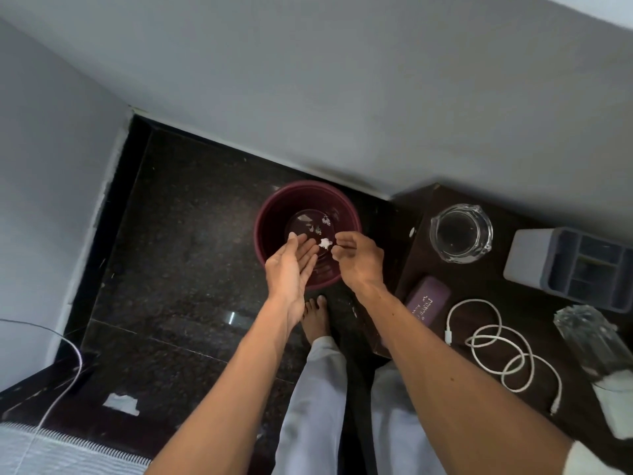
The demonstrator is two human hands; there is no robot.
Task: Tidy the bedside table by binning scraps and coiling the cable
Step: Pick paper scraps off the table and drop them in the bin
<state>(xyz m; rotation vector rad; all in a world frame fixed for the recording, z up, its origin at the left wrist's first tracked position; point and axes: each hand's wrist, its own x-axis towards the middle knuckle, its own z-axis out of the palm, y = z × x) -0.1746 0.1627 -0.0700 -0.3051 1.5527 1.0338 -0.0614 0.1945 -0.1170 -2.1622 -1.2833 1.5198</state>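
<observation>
A maroon bin [274,204] stands on the dark floor with several white scraps [322,222] at its bottom. Over the bin my left hand [291,269] is held flat, fingers straight, palm turned to the right. My right hand [359,258] hovers beside it with curled fingers, pinching a small white paper scrap [324,243] at the fingertips, above the bin's opening. The white cable [496,344] lies in loose loops on the dark bedside table [486,293] to the right, away from both hands.
On the table stand a glass jug [460,233], a grey organiser [568,262], a purple case [428,305] and a clear glass object [589,337]. A white scrap [121,404] lies on the floor at lower left, near a second white cord [68,344] and the bed edge [51,450].
</observation>
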